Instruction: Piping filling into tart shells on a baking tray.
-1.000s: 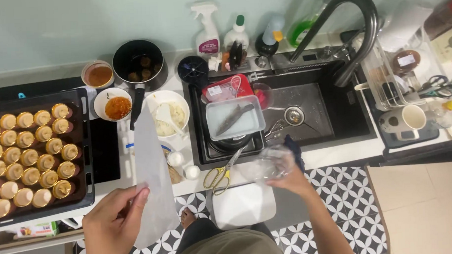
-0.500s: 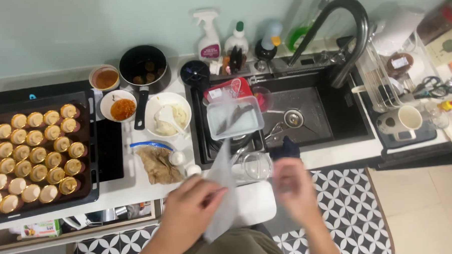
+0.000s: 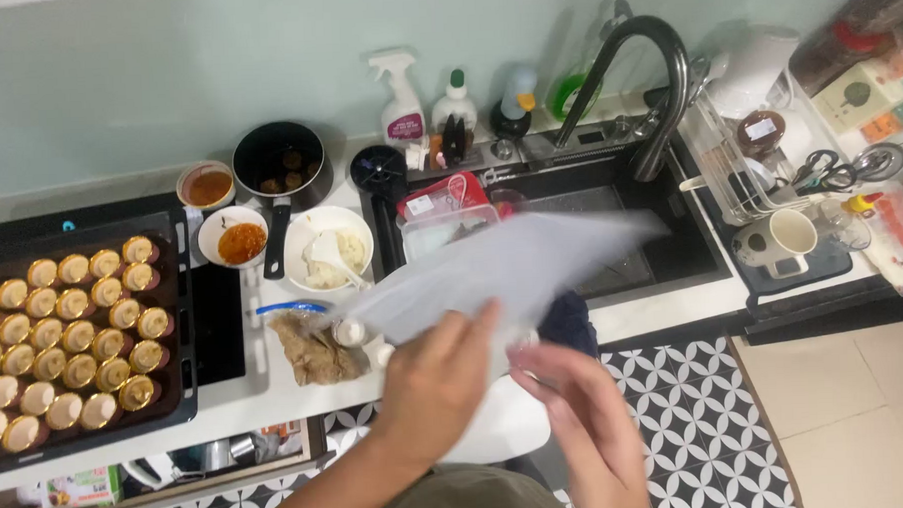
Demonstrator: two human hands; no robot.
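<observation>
over counter, hands [image 3: 496, 383] gripping plastic sheet [image 3: 492, 268]

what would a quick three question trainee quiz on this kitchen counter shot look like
1. True or false: the left hand grips the translucent plastic bag.
2. What fills the dark baking tray? A) gold-cupped pastries B) forks C) apples
3. Which vessel sits nearest the spray bottle: the black saucepan or the white mug?

Key: 1 true; 2 A, the gold-cupped pastries; 3 the black saucepan. The right hand is open under the bag; contact is too blurred to tell.
</observation>
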